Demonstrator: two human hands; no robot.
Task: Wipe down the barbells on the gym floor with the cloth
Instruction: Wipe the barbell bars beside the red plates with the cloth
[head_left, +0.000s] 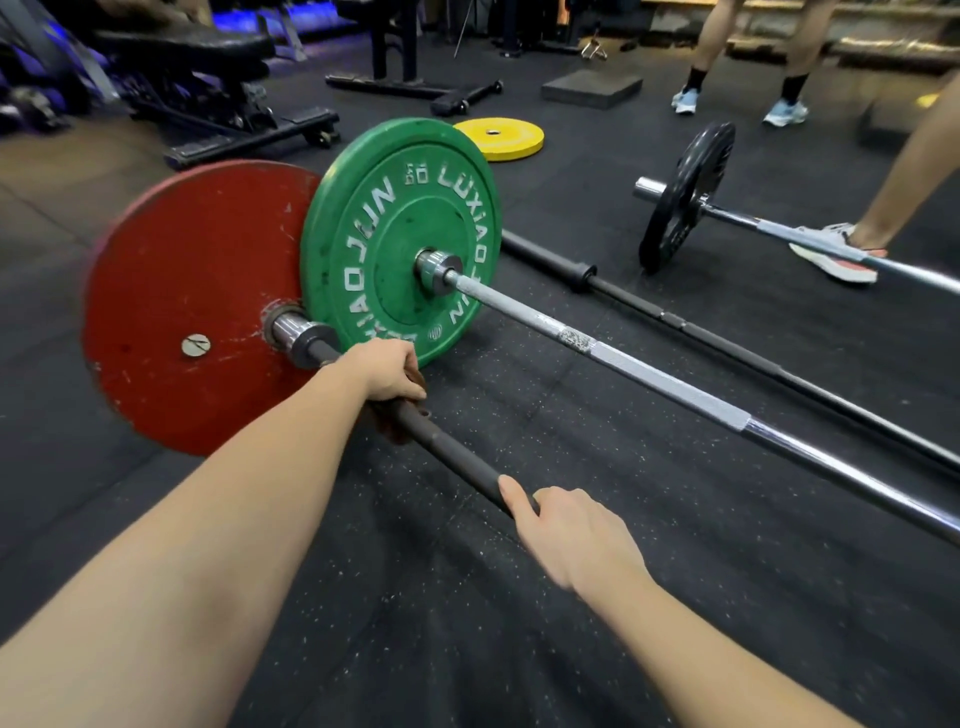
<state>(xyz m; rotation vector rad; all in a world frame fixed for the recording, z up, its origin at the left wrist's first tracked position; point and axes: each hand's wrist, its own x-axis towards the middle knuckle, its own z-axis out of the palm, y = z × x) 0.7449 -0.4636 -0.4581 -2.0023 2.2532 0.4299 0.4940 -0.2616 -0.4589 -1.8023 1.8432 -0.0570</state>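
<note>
Benches (208, 57) of black padding stand at the far left, on the speckled rubber floor (415, 613). Nearer, a scuffed red plate (192, 301) sits upright on the end of the dark barbell (457, 457), which lies on the floor and runs toward the lower right. The left hand (387, 371) is closed over this bar just beside the plate's collar, its fingers curled round a dark brown cloth (392, 428) that shows beneath the palm and wraps the shaft. Further along the same bar the right hand (569, 530) grips the bare shaft, thumb laid along the metal and fingers curled over the far side. Just behind the red plate stands a green plate (405, 234) on a silver barbell (670, 387), which lies beside the dark one. A bare black bar (727, 338) lies beyond it. A yellow plate (501, 137) lies flat further back. At the right, a black plate (685, 197) is mounted on a fourth barbell (810, 244), near the legs and shoes of other people (743, 57).
</note>
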